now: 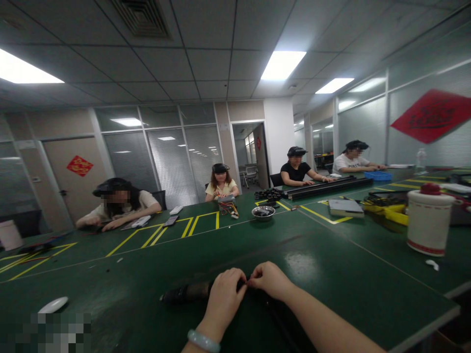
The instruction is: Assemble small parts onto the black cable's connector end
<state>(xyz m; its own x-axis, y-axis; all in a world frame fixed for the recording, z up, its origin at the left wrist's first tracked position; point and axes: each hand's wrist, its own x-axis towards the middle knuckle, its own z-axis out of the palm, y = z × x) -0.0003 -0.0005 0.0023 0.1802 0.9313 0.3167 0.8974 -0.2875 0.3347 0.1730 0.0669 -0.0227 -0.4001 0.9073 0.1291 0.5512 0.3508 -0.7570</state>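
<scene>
My left hand (227, 293), with a pale bracelet (203, 341) at the wrist, has its fingers pinched together just above the green table. My right hand (271, 281) pinches from the other side, and the fingertips of both hands nearly meet. Whatever small dark thing lies between them is too hidden to name. A dark cylindrical tool (187, 292), like an electric screwdriver, lies on its side with its narrow end pointing left; its other end goes behind my left hand. Below my right hand a long black piece (281, 318) runs toward me, partly covered by the forearm.
A metal bowl (263, 212) with small parts stands ahead. To the right are a white cup (430, 223), a yellow tray (396, 214) and a white box (346, 207). Long black bars (331, 187) lie farther back. Several people sit across the table. A white oval object (53, 305) lies at left.
</scene>
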